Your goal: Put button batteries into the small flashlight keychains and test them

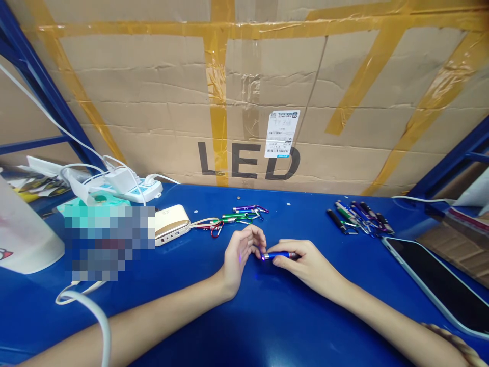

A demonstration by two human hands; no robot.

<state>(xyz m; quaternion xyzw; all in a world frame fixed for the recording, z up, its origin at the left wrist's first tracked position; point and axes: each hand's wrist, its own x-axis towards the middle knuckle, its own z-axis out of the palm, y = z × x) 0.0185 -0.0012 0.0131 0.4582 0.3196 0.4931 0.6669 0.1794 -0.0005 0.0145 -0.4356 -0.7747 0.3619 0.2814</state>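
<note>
A small blue flashlight (pixel 280 255) with a silver tip lies in the fingers of my right hand (pixel 305 262), its lit end glowing violet and pointing left. My left hand (pixel 239 257) is cupped in front of that end, palm towards it, fingers curved and holding nothing; a faint violet glow falls on the palm. Whether the left fingertips touch the flashlight I cannot tell. Just beyond my hands lies a group of keychain flashlights (pixel 235 218) in purple, blue, green and red, with carabiner clips. Another cluster of small flashlights (pixel 361 218) rests further right.
A smartphone (pixel 439 280) lies at the right. To the left are a white and gold power bank (pixel 171 224), a power strip (pixel 147 189) with cables and a white cup (pixel 28 234). A big taped cardboard box (pixel 160 102) stands behind the blue table (pixel 214 326).
</note>
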